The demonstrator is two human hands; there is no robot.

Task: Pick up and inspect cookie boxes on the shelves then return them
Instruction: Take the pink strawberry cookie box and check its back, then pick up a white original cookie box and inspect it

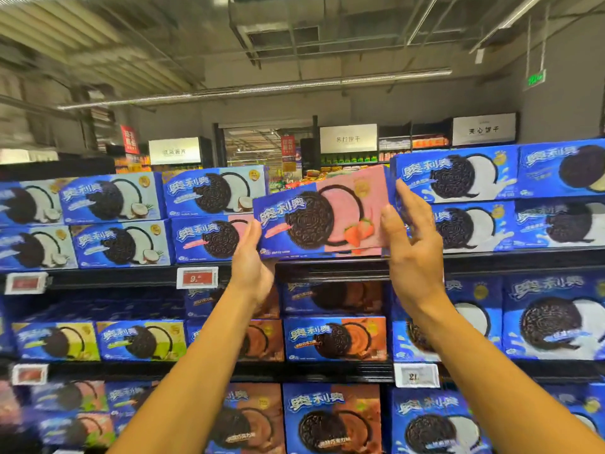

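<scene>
We held the strawberry cookie box [322,217] before the top shelf [327,262], long axis running 8 to 2 o'clock, left hand [252,257] clasping its lower-left end, right hand [411,244] pressing its right end

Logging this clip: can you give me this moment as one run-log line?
phase: inspect | object: strawberry cookie box | left hand: holds box's left end | right hand: at right end | location: top shelf front, tilted

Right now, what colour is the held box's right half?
Pink, with strawberries; the head view shows the held box.
</scene>
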